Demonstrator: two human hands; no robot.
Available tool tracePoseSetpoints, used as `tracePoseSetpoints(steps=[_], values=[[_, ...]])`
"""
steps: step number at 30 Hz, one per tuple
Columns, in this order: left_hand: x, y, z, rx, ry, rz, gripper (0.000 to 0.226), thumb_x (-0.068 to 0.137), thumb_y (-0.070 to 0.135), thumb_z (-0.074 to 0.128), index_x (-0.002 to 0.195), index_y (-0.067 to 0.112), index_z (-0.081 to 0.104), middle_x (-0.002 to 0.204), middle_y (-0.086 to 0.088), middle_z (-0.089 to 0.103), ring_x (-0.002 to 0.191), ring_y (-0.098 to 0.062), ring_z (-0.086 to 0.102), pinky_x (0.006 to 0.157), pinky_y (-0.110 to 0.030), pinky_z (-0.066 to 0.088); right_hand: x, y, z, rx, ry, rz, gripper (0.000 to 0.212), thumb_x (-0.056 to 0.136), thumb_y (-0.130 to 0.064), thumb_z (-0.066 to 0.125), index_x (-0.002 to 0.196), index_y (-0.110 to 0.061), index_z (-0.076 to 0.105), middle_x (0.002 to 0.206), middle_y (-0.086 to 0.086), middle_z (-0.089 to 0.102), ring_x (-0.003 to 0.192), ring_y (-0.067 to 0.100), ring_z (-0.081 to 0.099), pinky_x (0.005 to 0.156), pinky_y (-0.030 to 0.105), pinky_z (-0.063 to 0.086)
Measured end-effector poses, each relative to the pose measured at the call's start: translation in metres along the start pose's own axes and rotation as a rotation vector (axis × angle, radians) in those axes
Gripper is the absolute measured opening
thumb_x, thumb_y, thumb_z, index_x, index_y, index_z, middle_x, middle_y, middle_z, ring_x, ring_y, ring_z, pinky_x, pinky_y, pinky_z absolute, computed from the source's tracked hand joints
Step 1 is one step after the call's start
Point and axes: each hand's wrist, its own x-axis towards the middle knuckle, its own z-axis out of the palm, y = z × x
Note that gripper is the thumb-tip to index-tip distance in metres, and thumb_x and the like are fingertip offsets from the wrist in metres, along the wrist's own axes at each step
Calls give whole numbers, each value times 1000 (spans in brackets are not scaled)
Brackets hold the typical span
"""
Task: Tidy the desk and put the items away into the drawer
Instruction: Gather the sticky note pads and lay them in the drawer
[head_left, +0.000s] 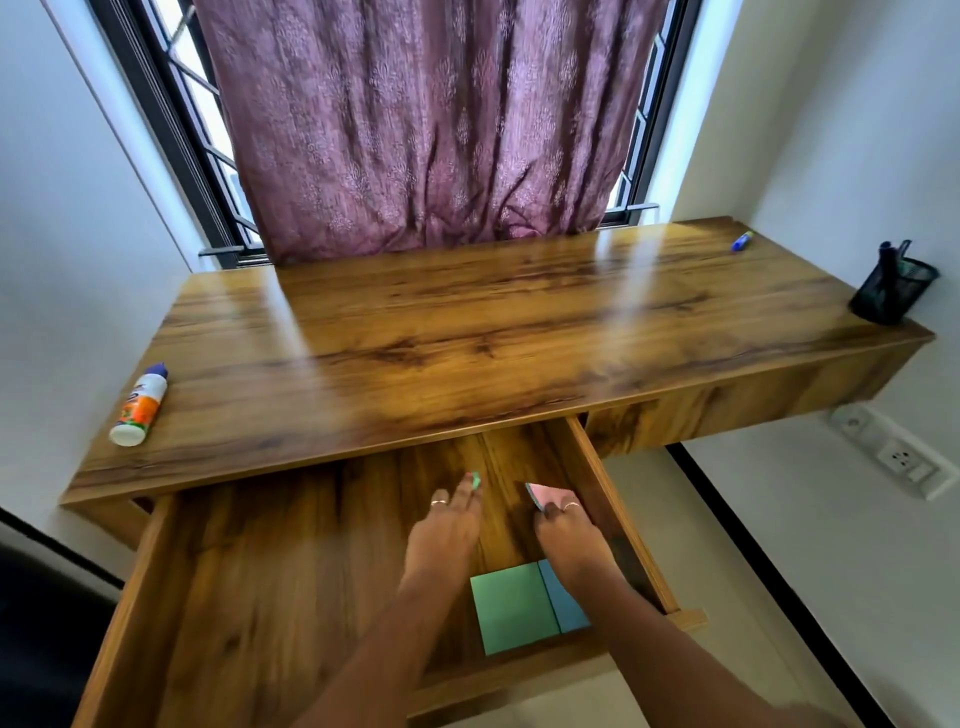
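The wooden drawer (218, 597) is pulled out under the desk (467, 332). Both my hands reach into its right part. My left hand (447, 525) holds a small green pad (475, 480) at its fingertips. My right hand (563, 530) grips a pink pad (540, 496). A green pad (511, 608) and a blue pad (563, 603) lie flat side by side on the drawer floor near its front, between my forearms. A white and orange glue bottle (139, 406) lies on the desk's left end. A small blue glue stick (742, 241) lies at the back right.
A black mesh pen holder (891, 291) with pens stands at the desk's right end. A purple curtain (415, 119) hangs over the window behind the desk. A wall socket strip (893, 452) sits low on the right wall.
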Motion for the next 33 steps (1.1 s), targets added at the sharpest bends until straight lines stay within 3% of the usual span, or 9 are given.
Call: tracePoseSetpoints(steps=[4, 7, 10, 16, 21, 25, 33], values=[[11, 24, 16, 114, -177, 145, 84, 87, -4, 58, 152, 12, 7, 160, -8, -1, 138, -37, 29, 97, -43, 48, 10, -11, 11, 135, -77, 11, 42, 97, -3, 41, 139, -4, 40, 142, 19, 38, 131, 33, 33, 101, 42, 43], [18, 35, 31, 116, -232, 183, 76, 89, -4, 56, 151, 10, 14, 159, -10, 4, 134, -38, 36, 98, -49, 46, 13, -12, 19, 243, -126, 21, 49, 98, -11, 44, 145, -8, 31, 142, 16, 36, 129, 30, 36, 103, 40, 41], [25, 39, 42, 81, -251, 149, 80, 87, -6, 59, 151, 13, 14, 158, -10, 4, 128, -35, 44, 100, -51, 44, 15, -11, 25, 308, -186, 34, 54, 97, -18, 49, 147, -12, 27, 141, 13, 37, 129, 28, 38, 104, 39, 42], [35, 31, 55, -104, -203, 134, 85, 86, 0, 61, 150, 29, 12, 156, -4, 15, 126, -31, 48, 100, -47, 46, 13, -5, 25, 188, -95, 35, 56, 96, -11, 48, 147, -13, 25, 139, 13, 39, 125, 30, 40, 99, 42, 46], [48, 0, 50, -136, -72, 84, 60, 91, 23, 56, 144, 29, 29, 152, 1, 28, 137, -25, 31, 102, -39, 42, 7, -5, 27, 202, -141, 73, 57, 93, -15, 50, 145, -18, 25, 145, 11, 37, 133, 32, 36, 112, 42, 30], [47, -21, 64, -117, -221, 10, 65, 92, 49, 49, 148, 38, 19, 159, 0, 9, 145, -30, 10, 110, -45, 32, 6, -4, 22, 269, -182, 81, 57, 94, -8, 44, 146, -19, 24, 150, 8, 34, 139, 32, 30, 116, 43, 25], [37, -7, 66, -131, -223, -106, 67, 93, 52, 46, 150, 36, 15, 158, -3, 12, 142, -35, 19, 103, -44, 42, -2, 4, 28, 300, -324, 59, 63, 98, -2, 26, 153, -25, 5, 162, -2, 1, 148, 29, 3, 117, 55, 11]])
